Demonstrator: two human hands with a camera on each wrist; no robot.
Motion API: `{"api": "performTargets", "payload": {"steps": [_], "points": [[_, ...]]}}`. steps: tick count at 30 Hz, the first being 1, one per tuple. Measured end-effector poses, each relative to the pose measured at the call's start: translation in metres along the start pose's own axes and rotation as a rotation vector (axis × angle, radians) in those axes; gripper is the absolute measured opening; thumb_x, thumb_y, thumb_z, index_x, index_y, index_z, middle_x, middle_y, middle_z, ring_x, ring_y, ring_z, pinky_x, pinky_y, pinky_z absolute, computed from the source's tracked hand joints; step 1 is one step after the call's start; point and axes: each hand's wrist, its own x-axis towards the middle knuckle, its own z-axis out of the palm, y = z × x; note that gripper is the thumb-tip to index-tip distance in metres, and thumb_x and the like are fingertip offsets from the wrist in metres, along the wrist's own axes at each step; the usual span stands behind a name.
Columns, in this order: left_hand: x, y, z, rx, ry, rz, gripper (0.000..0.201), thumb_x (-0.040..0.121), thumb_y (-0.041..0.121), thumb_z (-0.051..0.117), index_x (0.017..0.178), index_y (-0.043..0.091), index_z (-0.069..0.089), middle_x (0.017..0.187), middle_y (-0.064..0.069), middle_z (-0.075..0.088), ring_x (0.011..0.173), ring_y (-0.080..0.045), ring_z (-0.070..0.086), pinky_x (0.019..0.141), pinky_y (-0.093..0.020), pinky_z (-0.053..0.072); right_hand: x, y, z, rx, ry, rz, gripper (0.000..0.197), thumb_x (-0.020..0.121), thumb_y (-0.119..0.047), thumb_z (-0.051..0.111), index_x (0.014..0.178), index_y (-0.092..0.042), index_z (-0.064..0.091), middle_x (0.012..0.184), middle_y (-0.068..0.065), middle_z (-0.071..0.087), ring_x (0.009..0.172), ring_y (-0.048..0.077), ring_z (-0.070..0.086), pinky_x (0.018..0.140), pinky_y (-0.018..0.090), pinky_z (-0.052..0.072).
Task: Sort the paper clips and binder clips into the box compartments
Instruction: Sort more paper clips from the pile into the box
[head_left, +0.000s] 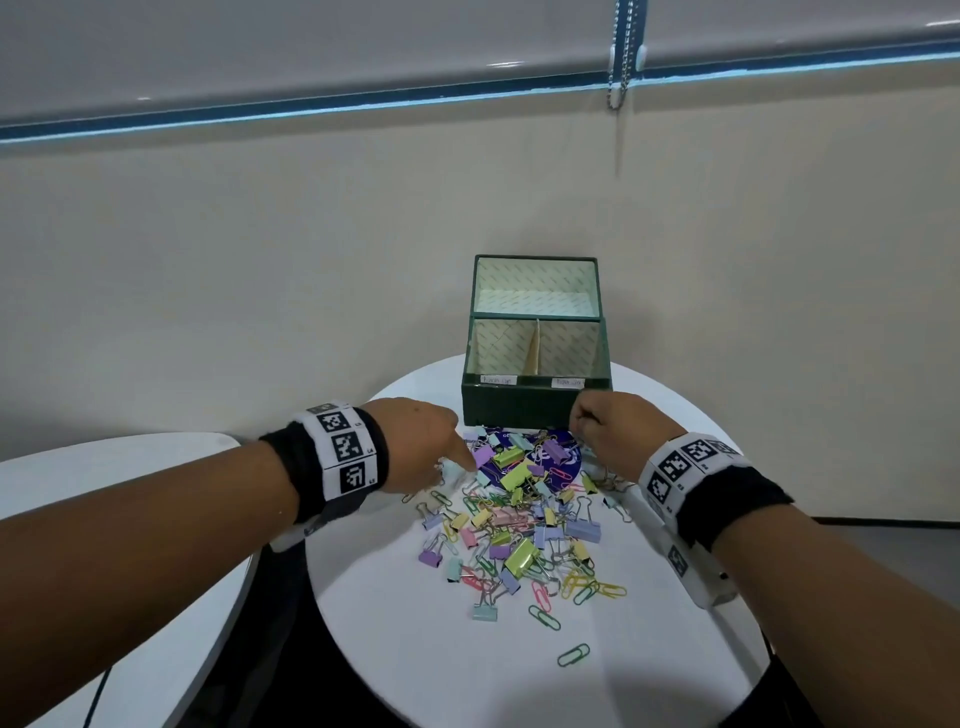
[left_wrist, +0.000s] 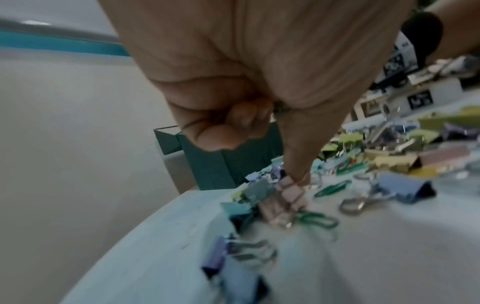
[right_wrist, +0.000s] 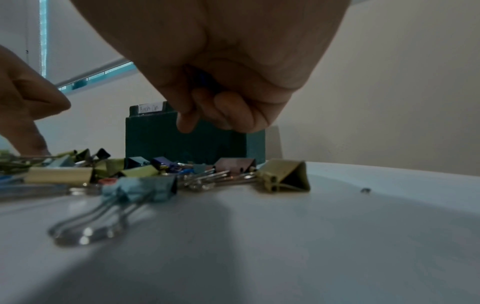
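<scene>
A pile of pastel binder clips and paper clips lies on the round white table. Behind it stands the green box with two labelled front compartments and its lid raised. My left hand is at the pile's left edge. Its index finger points down onto a pink binder clip, while the other fingers curl over a small dark green piece. My right hand hovers by the box's front right corner. Its fingers curl round something blue.
A purple round disc lies under the far clips. Loose paper clips trail toward the table's near edge. A second white table sits at the left with a dark gap between. The wall rises close behind the box.
</scene>
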Motion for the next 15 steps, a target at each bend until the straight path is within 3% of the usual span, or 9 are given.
{"api": "performTargets", "payload": {"steps": [5,10,12,15], "points": [[0.005,-0.002,0.005,0.094,0.018,0.105,0.030,0.097,0.037,0.053,0.125,0.043,0.063,0.090,0.012,0.037,0.088,-0.014,0.055,0.067,-0.025,0.036,0.001,0.000,0.001,-0.069,-0.006,0.002,0.018,0.096,-0.018,0.049,0.080,-0.022,0.058,0.079,-0.002,0.065,0.075,0.017,0.061,0.064,0.026,0.048],[0.011,0.001,0.006,0.126,0.020,0.128,0.020,0.095,0.038,0.053,0.106,0.035,0.070,0.088,0.011,0.039,0.084,-0.015,0.055,0.066,-0.026,0.039,0.001,-0.001,0.001,-0.104,-0.067,0.013,0.012,0.088,-0.019,0.058,0.080,-0.025,0.064,0.081,-0.007,0.066,0.080,0.016,0.063,0.067,0.024,0.050],[0.013,0.000,0.001,0.013,0.042,0.079,0.017,0.092,0.034,0.054,0.100,0.033,0.069,0.093,0.012,0.049,0.084,-0.012,0.055,0.070,-0.025,0.043,0.000,-0.002,0.003,-0.087,-0.134,0.024,0.007,0.087,-0.025,0.067,0.080,-0.025,0.069,0.082,-0.007,0.068,0.081,0.014,0.064,0.068,0.024,0.052],[0.022,-0.006,-0.018,-0.324,0.143,0.007,0.007,0.092,0.034,0.061,0.090,0.031,0.067,0.096,0.016,0.062,0.090,-0.005,0.060,0.087,-0.026,0.048,0.001,-0.002,0.006,-0.115,-0.192,0.024,0.012,0.085,-0.033,0.074,0.078,-0.024,0.072,0.085,-0.005,0.071,0.081,0.014,0.066,0.073,0.029,0.056]]}}
